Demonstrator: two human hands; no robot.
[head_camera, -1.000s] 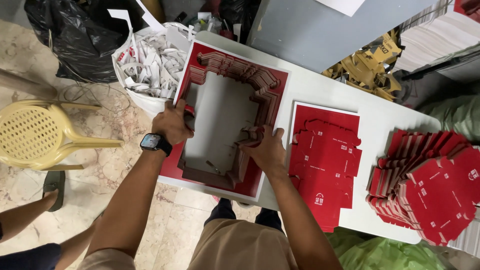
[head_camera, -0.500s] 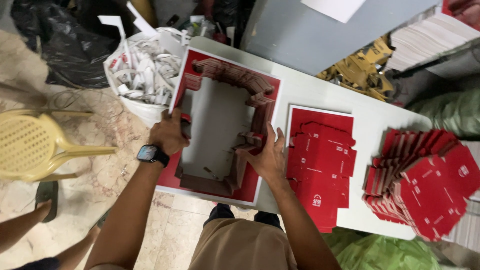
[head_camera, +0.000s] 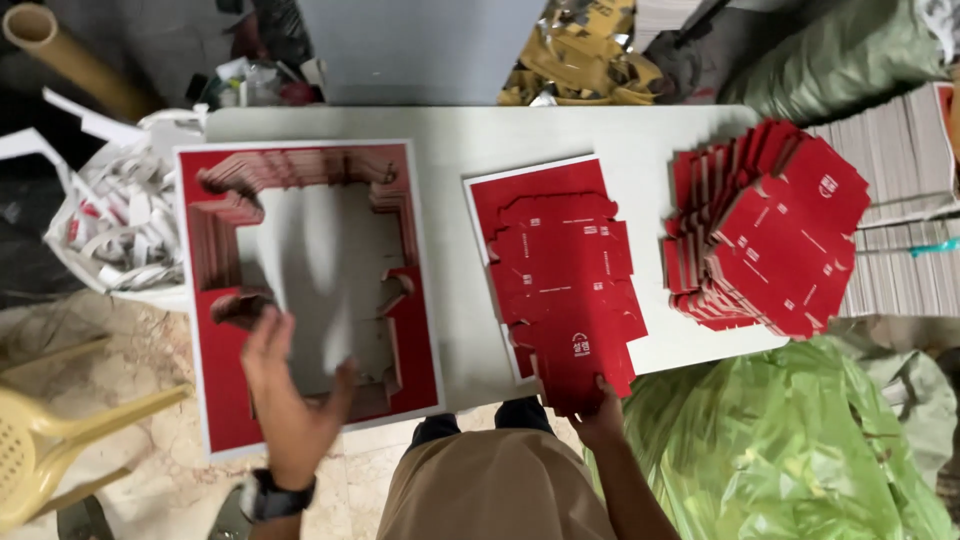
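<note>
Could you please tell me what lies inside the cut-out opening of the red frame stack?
Inside the red frame stack only bare white table shows; the left hand covers its lower part.

Right hand (head_camera: 601, 420) now off frame (head_camera: 222, 330), on die-cut stack (head_camera: 565, 280).

Left hand (head_camera: 290, 400) motion-blurred; right hand (head_camera: 600, 420) half hidden under red blank (head_camera: 565, 290).

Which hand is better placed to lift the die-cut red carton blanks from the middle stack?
Right: the right hand already touches the red carton blank stack at its near edge; the left hand rests on the leftover red frame stack.
</note>
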